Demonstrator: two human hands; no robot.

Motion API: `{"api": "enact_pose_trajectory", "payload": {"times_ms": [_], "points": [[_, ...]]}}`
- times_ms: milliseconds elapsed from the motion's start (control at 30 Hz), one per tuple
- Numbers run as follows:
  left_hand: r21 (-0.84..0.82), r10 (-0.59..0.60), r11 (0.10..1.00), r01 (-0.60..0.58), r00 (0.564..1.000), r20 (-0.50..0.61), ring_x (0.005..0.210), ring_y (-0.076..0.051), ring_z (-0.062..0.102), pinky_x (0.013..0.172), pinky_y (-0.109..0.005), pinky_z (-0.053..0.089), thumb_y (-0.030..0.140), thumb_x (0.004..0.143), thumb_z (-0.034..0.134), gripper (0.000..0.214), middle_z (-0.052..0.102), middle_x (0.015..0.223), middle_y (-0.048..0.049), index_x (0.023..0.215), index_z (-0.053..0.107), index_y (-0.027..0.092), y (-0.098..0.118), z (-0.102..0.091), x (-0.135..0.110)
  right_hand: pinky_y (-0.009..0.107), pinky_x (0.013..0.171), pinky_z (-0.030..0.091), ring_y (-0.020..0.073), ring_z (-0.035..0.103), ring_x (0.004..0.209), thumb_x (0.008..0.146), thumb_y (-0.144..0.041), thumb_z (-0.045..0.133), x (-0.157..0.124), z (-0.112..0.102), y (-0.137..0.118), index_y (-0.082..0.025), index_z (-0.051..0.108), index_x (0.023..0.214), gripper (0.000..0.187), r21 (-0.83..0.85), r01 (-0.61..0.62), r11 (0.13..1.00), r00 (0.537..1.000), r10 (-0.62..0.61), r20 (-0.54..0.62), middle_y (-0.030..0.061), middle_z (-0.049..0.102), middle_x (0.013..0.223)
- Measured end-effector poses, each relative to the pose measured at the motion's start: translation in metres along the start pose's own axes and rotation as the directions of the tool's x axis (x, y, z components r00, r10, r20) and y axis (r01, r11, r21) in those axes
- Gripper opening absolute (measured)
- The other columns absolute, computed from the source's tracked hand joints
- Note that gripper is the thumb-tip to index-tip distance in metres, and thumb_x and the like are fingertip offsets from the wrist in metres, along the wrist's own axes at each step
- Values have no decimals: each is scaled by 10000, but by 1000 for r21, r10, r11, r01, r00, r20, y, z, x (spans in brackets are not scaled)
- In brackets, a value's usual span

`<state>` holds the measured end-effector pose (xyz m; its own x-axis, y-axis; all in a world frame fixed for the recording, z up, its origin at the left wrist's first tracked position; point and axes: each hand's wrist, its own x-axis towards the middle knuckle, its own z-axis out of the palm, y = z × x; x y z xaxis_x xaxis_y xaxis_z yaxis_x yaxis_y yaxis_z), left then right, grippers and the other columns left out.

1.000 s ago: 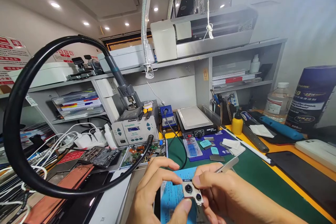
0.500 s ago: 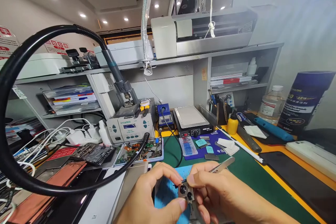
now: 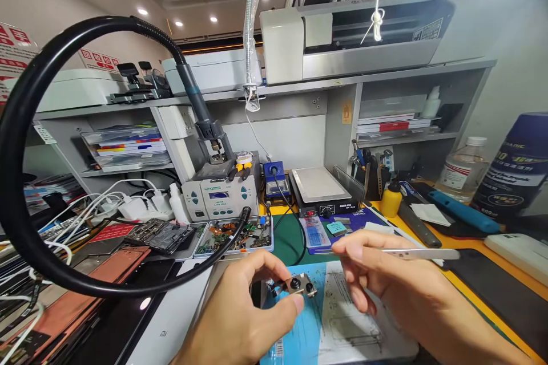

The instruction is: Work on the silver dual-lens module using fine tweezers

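Observation:
Between thumb and fingertips, my left hand (image 3: 252, 308) pinches a small metal camera module (image 3: 302, 286) with two dark round lenses and a dark flex part toward the fingers. My right hand (image 3: 385, 274) is apart from it on the right, fingers closed around metal tweezers (image 3: 423, 254). The tweezers lie nearly level, their broad end pointing right; their tips are hard to make out past the fingers. Both hands are over a stained blue and white sheet (image 3: 351, 325) with line drawings on it.
A tray of small circuit parts (image 3: 235, 236) stands beyond my left hand, with a hot-air station (image 3: 218, 199) behind it. Its black hose (image 3: 12, 182) loops across the left. A heating plate (image 3: 321, 185) is at the back; phones (image 3: 162, 313) lie left, a yellow bottle (image 3: 391, 199) right.
My right hand has drawn away from the camera module to the right, and the tweezers have swung toward level. The module is turned in my left hand. The view has shifted, uncovering the sheet.

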<state>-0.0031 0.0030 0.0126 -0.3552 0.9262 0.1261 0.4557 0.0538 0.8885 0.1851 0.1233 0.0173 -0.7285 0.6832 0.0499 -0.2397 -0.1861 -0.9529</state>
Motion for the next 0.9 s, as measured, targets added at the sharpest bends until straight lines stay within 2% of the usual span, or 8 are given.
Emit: {"api": "enact_pose_trajectory", "payload": {"times_ms": [133,333,500,700,900], "points": [[-67,7,998,-6,1000,24,735,-187,578,643,-282,426,379,696,677,187,623,744,8,787,617,227,1,0,-1,225,491,452,131,644,509,830,-289,754,-1,0,0,-146,731,910,166,117,-102,988,993,94,72,26,691,667],[-82,-44,995,50,996,74,732,-181,578,660,-281,419,391,708,686,214,612,734,9,778,602,207,3,-3,1,228,493,490,151,670,498,837,-208,693,-1,1,3,-138,720,878,86,217,-148,965,984,121,133,59,714,657],[-84,-45,995,52,995,89,790,-199,590,730,-304,439,392,717,678,212,645,799,-7,799,606,210,4,-4,1,215,482,497,142,670,479,835,-182,672,0,6,6,-131,710,862,70,268,-225,937,967,181,178,64,717,653],[-95,-61,993,72,992,110,798,-203,574,742,-314,429,403,711,673,225,631,798,-10,797,601,207,7,-5,0,199,480,477,143,682,492,857,-175,648,-1,11,8,-133,708,870,74,257,-258,931,962,222,160,62,721,644],[-174,-109,974,143,976,187,749,-182,514,691,-309,393,456,716,691,288,574,761,5,814,611,197,3,-7,2,198,473,510,131,666,463,823,-198,681,0,11,7,-123,724,849,90,302,-278,912,958,240,155,54,715,617]]}}
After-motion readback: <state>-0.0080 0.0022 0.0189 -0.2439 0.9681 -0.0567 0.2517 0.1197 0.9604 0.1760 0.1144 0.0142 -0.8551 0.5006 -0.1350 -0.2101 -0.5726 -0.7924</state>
